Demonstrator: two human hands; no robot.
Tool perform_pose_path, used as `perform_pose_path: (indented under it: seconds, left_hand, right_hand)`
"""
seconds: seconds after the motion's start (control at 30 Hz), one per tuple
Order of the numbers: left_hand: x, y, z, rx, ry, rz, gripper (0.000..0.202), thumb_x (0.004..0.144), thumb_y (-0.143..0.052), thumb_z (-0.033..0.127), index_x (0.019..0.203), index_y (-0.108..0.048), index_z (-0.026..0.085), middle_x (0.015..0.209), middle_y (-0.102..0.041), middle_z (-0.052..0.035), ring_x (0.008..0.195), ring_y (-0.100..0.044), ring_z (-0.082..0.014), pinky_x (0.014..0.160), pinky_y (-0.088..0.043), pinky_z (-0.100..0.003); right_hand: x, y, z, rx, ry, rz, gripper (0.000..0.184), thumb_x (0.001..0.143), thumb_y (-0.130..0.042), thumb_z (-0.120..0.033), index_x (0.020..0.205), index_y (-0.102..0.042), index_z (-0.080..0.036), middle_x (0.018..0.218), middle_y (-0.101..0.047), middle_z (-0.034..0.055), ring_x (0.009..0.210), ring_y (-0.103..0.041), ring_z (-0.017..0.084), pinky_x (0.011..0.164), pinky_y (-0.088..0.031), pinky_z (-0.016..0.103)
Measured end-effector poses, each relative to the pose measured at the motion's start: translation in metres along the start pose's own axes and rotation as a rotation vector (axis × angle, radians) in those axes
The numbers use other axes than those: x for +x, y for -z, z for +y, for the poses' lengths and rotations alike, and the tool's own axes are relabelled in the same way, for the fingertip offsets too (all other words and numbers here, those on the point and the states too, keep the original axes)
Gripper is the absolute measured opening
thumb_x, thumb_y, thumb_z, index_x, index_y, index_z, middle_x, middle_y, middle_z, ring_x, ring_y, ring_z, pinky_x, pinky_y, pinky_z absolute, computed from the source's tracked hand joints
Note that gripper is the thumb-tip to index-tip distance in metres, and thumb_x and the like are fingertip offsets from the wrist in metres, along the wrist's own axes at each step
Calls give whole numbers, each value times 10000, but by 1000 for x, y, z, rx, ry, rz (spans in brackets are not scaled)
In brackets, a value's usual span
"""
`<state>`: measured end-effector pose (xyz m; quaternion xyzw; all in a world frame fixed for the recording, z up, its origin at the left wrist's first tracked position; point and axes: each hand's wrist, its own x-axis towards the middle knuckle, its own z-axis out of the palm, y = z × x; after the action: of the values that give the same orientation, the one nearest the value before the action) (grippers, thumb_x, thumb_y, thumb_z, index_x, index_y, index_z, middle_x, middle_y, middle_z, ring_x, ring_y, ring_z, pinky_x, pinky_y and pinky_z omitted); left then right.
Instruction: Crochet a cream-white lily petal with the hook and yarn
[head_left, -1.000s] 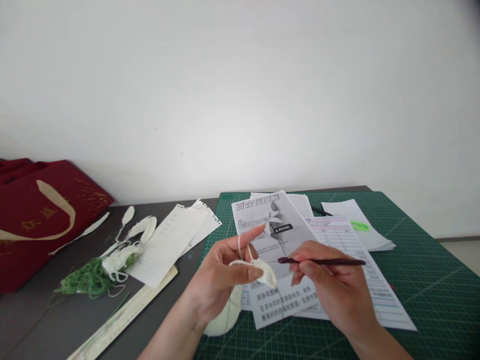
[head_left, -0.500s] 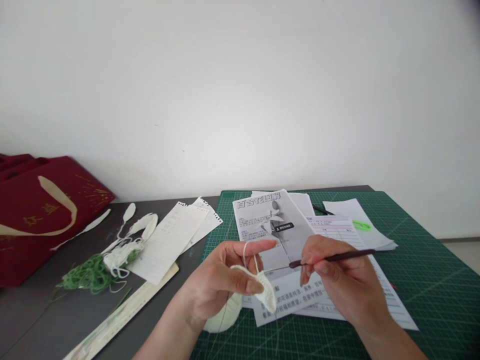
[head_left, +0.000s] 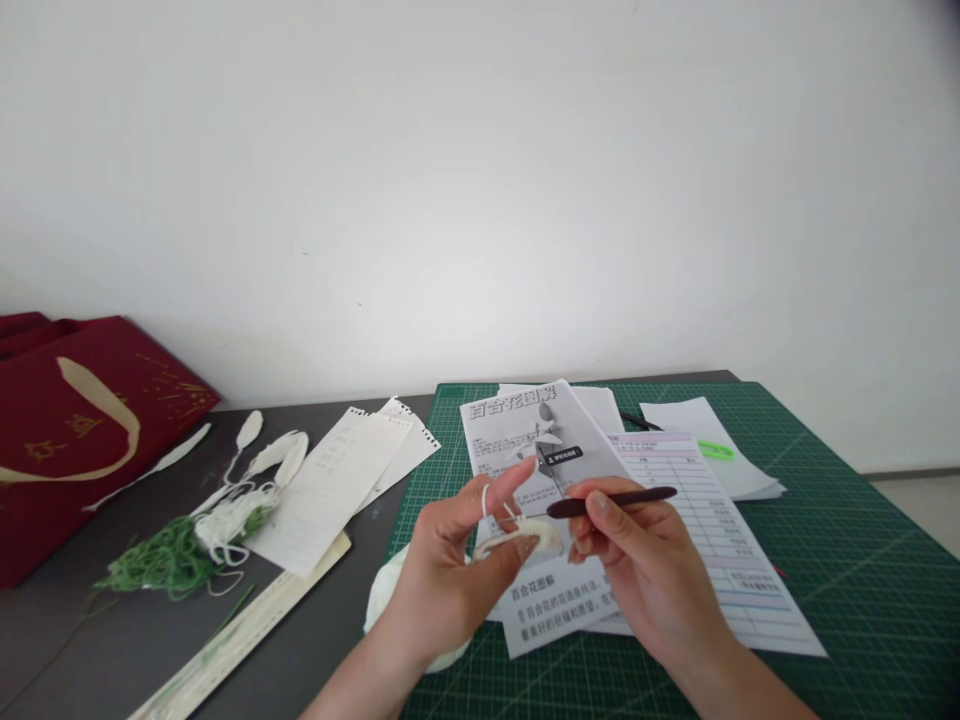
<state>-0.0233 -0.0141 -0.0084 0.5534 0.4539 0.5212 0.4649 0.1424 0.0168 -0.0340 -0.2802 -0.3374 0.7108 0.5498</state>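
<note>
Head view, hands [head_left: 454,575] [head_left: 645,555] above green mat [head_left: 862,590], wall [head_left: 480,200] (white)

A dark red bag [head_left: 86,445] sits at left on the counter [head_left: 292,640]; a bright green item [head_left: 716,450] lies on white sheets [head_left: 681,418], far right.

Here's the hook [head_left: 637,497], dark-handled, tilted up to the right, slim shaft at the crochet piece [head_left: 545,537]: small, white, pinched in the left hand [head_left: 450,555], white yarn [head_left: 485,500] looped round one finger!
</note>
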Motion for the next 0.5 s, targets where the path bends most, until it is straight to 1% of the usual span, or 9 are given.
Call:
perform_pose_path:
  seconds: [0.1,0.17,0.2,0.27,0.33,0.37,0.43,0.5]
  left_hand:
    - [-1,-5,-3,-2,77,72,471,739,-700,137,1122,-689,410,710,-555,34,707,-502,-144,701,-412,-282]
    - [-1,-9,-6,-23,120,142,423,729,-718,172,1097,-711,381,712,-554,30,706,-505,-147,675,-418,-273]
    - [-1,-11,-8,-49,147,178,400,721,-729,193,1080,-723,367,708,-550,31,699,-505,-145,657,-420,-267]
    - [0,-16,-11,-131,217,244,400,700,-755,225,1079,-725,349,694,-538,40,664,-498,-130,622,-421,-250]
    - [0,-20,-11,-218,263,273,449,683,-777,230,1114,-708,335,662,-521,56,621,-483,-105,611,-418,-231]
    - [0,-21,-10,-260,272,268,472,678,-785,222,1131,-699,326,645,-513,64,606,-476,-93,616,-417,-223]
    - [0,-22,-6,-352,284,235,508,680,-791,194,1163,-680,309,639,-515,72,598,-482,-75,648,-418,-213]
    - [1,-20,-2,-454,315,191,523,685,-789,168,1179,-668,292,643,-527,73,592,-499,-66,670,-421,-212]
  right_hand:
    - [-3,1,5,-132,129,6,80,799,-717,-274,850,-760,-230,617,-708,-14,534,-642,83,546,-541,155]
    - [-6,2,6,-305,273,7,106,836,-668,-215,891,-751,-253,679,-723,-11,592,-659,100,579,-550,177]
    - [-8,2,6,-410,375,-3,152,843,-646,-169,918,-745,-256,727,-733,-2,638,-671,116,606,-558,198]
    - [-13,3,6,-620,607,-62,281,827,-606,-61,1005,-724,-243,835,-746,32,740,-688,160,656,-571,252]
    - [-15,5,6,-790,825,-179,419,786,-576,21,1116,-688,-213,914,-745,78,789,-691,199,658,-577,301]
    - [-16,6,5,-857,902,-240,480,767,-566,44,1169,-663,-198,944,-741,101,803,-690,217,656,-579,323]
    - [-16,8,5,-944,977,-326,560,743,-560,62,1245,-617,-181,1002,-729,138,832,-686,244,663,-580,357]
    - [-15,8,3,-936,958,-326,571,745,-564,59,1248,-617,-206,997,-724,133,831,-680,247,661,-576,367]
